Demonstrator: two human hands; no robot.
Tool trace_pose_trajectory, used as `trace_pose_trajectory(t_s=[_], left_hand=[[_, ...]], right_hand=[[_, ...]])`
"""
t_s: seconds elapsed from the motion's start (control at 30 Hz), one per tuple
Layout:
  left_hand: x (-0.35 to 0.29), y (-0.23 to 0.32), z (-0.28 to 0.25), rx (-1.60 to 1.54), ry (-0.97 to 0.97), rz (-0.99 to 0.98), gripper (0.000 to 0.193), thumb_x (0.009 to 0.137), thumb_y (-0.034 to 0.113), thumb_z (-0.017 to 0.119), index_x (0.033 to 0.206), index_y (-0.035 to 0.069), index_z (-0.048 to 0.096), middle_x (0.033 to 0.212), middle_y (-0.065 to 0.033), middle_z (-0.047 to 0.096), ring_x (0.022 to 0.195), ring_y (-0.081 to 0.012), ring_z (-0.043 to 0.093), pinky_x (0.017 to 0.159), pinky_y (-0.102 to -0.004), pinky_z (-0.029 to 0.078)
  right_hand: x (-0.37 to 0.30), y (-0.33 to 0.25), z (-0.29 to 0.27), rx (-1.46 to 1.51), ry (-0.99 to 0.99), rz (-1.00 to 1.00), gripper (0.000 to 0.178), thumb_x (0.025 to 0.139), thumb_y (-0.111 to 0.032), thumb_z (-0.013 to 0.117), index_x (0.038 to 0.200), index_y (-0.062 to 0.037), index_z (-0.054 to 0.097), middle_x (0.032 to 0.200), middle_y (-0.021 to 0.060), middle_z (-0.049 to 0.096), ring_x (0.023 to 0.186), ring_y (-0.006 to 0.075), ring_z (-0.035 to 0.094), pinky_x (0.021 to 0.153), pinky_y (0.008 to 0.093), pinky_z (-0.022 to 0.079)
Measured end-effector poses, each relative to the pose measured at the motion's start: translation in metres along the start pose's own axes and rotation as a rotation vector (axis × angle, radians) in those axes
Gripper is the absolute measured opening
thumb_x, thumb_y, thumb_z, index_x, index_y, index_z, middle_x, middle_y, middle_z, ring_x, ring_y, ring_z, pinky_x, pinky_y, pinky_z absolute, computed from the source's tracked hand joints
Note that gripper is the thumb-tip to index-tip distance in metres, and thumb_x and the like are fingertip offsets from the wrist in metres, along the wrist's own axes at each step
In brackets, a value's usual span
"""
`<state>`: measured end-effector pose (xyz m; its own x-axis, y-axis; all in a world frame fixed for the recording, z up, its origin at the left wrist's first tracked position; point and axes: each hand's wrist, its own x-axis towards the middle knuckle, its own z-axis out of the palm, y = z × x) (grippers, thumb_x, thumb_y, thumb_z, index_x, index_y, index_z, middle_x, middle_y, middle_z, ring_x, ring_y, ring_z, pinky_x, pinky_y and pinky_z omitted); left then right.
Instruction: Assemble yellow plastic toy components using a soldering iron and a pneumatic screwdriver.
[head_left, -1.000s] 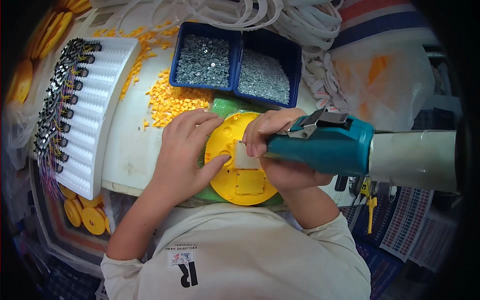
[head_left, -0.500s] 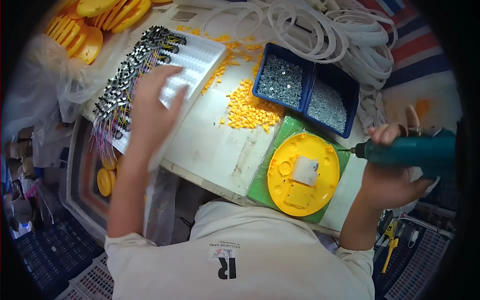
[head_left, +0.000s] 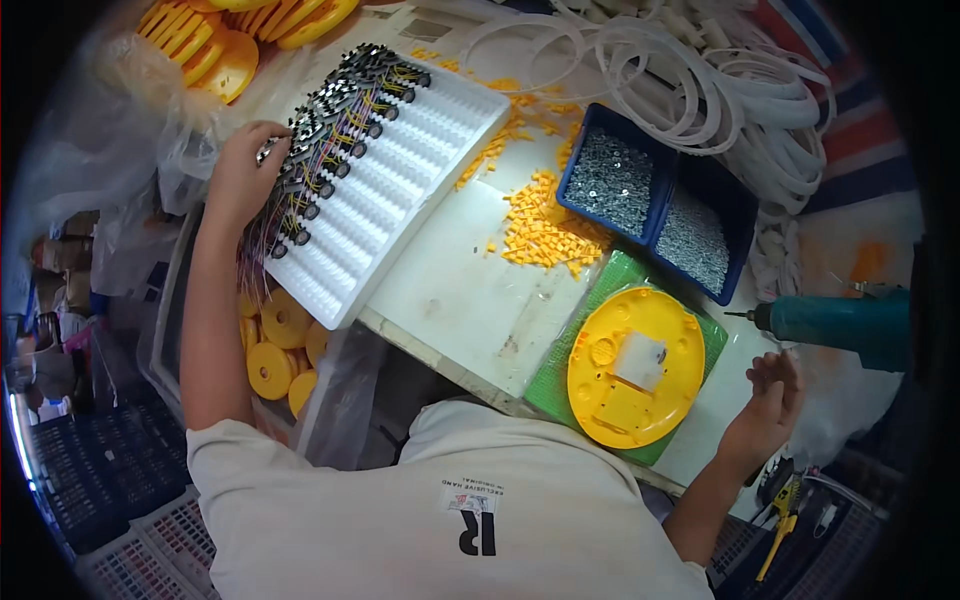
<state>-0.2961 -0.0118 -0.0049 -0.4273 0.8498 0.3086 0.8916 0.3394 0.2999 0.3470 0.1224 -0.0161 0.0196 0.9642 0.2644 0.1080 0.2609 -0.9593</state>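
Observation:
At the far left of the white foam tray [head_left: 375, 215], my left hand [head_left: 245, 175] closes its fingers on the edge of a heap of wired connectors [head_left: 325, 125], black and white with thin coloured leads. Small round black parts on those wires lie along the tray's grooves. My right hand [head_left: 768, 405] is at the right with nothing in it, its fingers loosely bent and apart. Just above it hangs a teal electric screwdriver [head_left: 835, 322], its bit pointing left. A round yellow plastic housing [head_left: 625, 410] with a whitish block [head_left: 640, 360] in it lies on a green mat [head_left: 560, 375].
Two joined blue bins [head_left: 655, 235] of small metal parts stand behind the housing. Small yellow pieces [head_left: 545, 225] are scattered left of them. White plastic rings [head_left: 740, 95] pile up at the back right. Yellow discs [head_left: 270, 370] lie below the tray, and more yellow parts [head_left: 225, 65] are at the far left.
My left hand has moved left from above the tray to the connectors and closed there. My right hand has let go of the screwdriver and come down below it.

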Motion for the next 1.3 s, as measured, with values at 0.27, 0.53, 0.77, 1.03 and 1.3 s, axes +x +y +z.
trace_pose_trajectory(t_s=[0.27,0.53,0.77,1.03,1.3], left_hand=[[-0.065,0.005,0.001,0.025,0.084,-0.030,0.021,0.094,0.017,0.071,0.110,0.003,0.073,0.125,-0.0134,0.069,0.120,-0.0350,0.063,0.106,-0.0417,0.047],[-0.059,0.014,0.011,0.161,0.173,0.081,0.018,0.089,0.012,0.075,0.106,0.004,0.072,0.127,-0.0119,0.069,0.123,-0.0341,0.063,0.104,-0.0442,0.047],[-0.074,0.088,-0.016,-0.003,0.387,0.251,0.014,0.095,0.001,0.069,0.108,0.003,0.067,0.117,-0.0106,0.075,0.117,-0.0288,0.068,0.102,-0.0410,0.049],[-0.080,0.224,0.001,-1.074,0.025,0.453,0.014,0.099,-0.004,0.064,0.111,0.000,0.057,0.102,-0.0191,0.073,0.095,-0.0264,0.072,0.088,-0.0364,0.057],[-0.082,0.285,0.049,-1.411,-0.287,0.376,0.018,0.099,-0.002,0.066,0.114,-0.001,0.058,0.103,-0.0158,0.072,0.095,-0.0214,0.073,0.083,-0.0344,0.059]], right_hand=[[-0.010,0.004,0.019,0.087,-0.160,-0.081,0.032,0.103,-0.008,0.055,0.132,0.0034,0.063,0.115,0.0134,0.069,0.105,0.0234,0.064,0.095,0.0404,0.051],[-0.019,-0.011,0.048,0.069,-0.192,-0.132,0.029,0.098,-0.003,0.056,0.124,0.0046,0.066,0.106,0.0140,0.070,0.098,0.0227,0.065,0.092,0.0399,0.052],[-0.027,-0.049,0.078,-0.031,-0.383,-0.254,0.023,0.096,-0.004,0.056,0.113,0.0045,0.068,0.099,0.0161,0.068,0.089,0.0246,0.064,0.083,0.0351,0.052],[-0.027,-0.080,0.141,-0.002,-0.938,0.198,0.036,0.105,-0.015,0.053,0.134,0.0036,0.064,0.118,0.0133,0.071,0.104,0.0201,0.068,0.090,0.0305,0.054],[-0.034,-0.069,0.112,0.328,-0.994,0.898,0.037,0.108,-0.020,0.057,0.137,0.0012,0.063,0.119,0.0108,0.072,0.106,0.0167,0.070,0.089,0.0327,0.057]])
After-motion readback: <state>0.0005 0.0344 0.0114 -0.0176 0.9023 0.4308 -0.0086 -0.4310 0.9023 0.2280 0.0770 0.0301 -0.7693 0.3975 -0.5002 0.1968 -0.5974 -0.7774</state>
